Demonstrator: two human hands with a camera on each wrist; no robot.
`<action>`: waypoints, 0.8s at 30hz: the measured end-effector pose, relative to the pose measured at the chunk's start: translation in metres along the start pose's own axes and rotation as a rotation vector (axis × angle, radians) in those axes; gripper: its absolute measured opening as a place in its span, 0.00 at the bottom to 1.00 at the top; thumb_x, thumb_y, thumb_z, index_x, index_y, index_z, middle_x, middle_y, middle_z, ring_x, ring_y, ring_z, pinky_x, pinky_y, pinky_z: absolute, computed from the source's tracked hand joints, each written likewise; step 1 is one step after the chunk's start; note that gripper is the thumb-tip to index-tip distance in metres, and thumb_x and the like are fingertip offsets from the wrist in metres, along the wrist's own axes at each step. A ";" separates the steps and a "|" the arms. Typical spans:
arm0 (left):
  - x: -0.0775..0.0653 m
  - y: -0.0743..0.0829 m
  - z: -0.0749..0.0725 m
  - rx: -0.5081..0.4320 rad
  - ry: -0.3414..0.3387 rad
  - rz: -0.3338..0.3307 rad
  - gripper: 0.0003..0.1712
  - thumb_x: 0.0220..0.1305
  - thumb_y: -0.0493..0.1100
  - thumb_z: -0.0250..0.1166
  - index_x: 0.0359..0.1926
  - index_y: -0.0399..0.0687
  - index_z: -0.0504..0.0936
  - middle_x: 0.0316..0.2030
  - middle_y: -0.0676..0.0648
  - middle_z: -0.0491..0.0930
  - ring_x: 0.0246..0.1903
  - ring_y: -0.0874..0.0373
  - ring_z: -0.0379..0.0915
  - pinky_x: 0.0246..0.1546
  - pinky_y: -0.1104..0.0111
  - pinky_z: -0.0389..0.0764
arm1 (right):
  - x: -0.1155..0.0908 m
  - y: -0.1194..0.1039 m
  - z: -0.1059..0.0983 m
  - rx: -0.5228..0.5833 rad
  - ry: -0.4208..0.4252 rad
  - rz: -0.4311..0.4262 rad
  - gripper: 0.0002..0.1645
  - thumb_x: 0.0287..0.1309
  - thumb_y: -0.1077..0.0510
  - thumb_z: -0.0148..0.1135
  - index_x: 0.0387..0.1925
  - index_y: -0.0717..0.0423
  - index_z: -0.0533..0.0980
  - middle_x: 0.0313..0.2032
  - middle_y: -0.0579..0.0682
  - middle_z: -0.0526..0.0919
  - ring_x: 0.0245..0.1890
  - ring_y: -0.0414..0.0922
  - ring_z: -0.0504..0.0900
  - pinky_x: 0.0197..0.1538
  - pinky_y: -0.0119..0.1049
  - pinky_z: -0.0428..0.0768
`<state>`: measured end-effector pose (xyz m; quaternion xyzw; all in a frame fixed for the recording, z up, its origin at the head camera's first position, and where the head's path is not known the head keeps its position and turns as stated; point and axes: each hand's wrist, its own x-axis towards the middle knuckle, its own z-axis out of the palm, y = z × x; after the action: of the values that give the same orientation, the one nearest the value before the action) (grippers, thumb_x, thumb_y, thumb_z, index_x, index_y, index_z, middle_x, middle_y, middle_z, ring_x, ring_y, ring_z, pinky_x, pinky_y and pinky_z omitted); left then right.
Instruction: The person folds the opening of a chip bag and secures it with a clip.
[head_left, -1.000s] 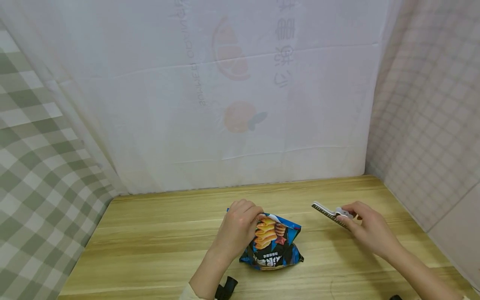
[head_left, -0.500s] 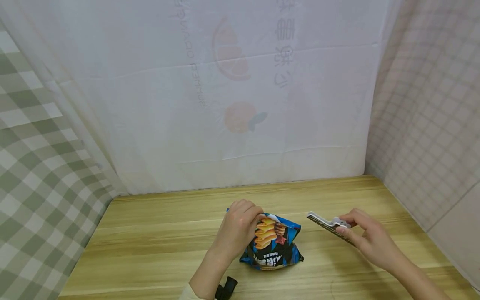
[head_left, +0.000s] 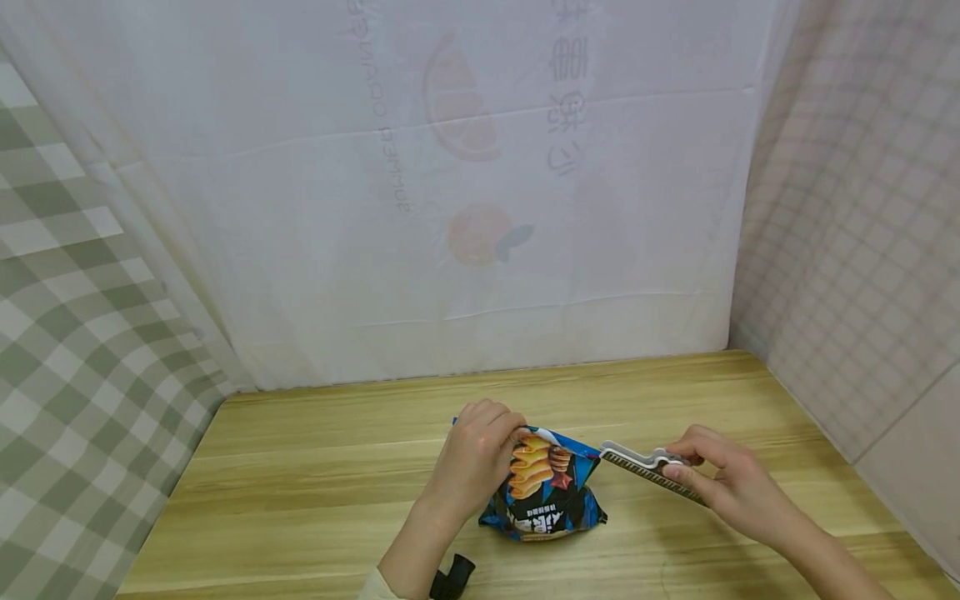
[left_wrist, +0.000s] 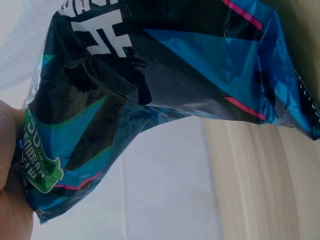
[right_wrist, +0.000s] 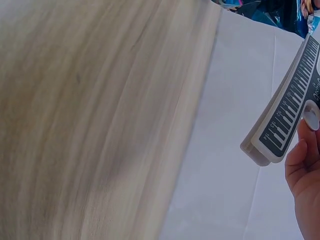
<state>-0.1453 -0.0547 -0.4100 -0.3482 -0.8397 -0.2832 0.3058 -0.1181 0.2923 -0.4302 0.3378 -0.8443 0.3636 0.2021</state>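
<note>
A blue and black chip bag (head_left: 543, 492) stands on the table, its flat top edge folded upward. My left hand (head_left: 477, 437) grips that top edge at its left part, and the fingertips are hidden behind it. The left wrist view shows the bag (left_wrist: 165, 65) up close, the hand (left_wrist: 12, 175) at its corner. Between thumb and fingers, my right hand (head_left: 731, 479) pinches the handle of a long white and black clip (head_left: 645, 468). The clip's far end meets the bag's right top corner. Piano-key markings run along the clip (right_wrist: 290, 107) in the right wrist view.
A small black object (head_left: 453, 577) lies near my left forearm. The wood-grain table (head_left: 315, 467) ends at a white curtain (head_left: 337, 250) behind. Checked cloth (head_left: 75, 333) hangs at the left, and a gridded cloth (head_left: 847, 208) at the right.
My right hand has carried the clip left and toward me, bringing its end from apart to the bag's top right corner. The left hand and bag have stayed put.
</note>
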 end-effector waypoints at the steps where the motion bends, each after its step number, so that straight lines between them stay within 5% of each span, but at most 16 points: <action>1: 0.000 0.000 0.000 0.000 0.000 -0.001 0.04 0.65 0.35 0.74 0.37 0.47 0.88 0.31 0.54 0.84 0.35 0.59 0.78 0.39 0.67 0.79 | 0.000 0.000 0.001 -0.001 -0.001 -0.004 0.30 0.41 0.76 0.77 0.42 0.43 0.84 0.35 0.32 0.79 0.35 0.30 0.74 0.32 0.23 0.74; 8: 0.000 0.000 0.000 -0.004 -0.007 -0.002 0.04 0.65 0.34 0.75 0.37 0.46 0.87 0.32 0.54 0.83 0.35 0.59 0.78 0.40 0.67 0.79 | 0.001 0.005 0.009 0.043 0.039 -0.083 0.21 0.45 0.71 0.79 0.41 0.50 0.85 0.33 0.38 0.79 0.34 0.34 0.73 0.33 0.26 0.71; 24: -0.001 0.000 0.000 -0.008 -0.002 -0.001 0.03 0.66 0.35 0.74 0.36 0.46 0.87 0.31 0.54 0.83 0.35 0.59 0.78 0.40 0.66 0.79 | 0.008 0.003 0.022 0.077 0.048 -0.091 0.23 0.43 0.74 0.78 0.42 0.52 0.85 0.33 0.39 0.79 0.33 0.35 0.73 0.34 0.26 0.72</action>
<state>-0.1449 -0.0547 -0.4105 -0.3492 -0.8391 -0.2863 0.3035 -0.1279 0.2739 -0.4413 0.3743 -0.8083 0.3946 0.2254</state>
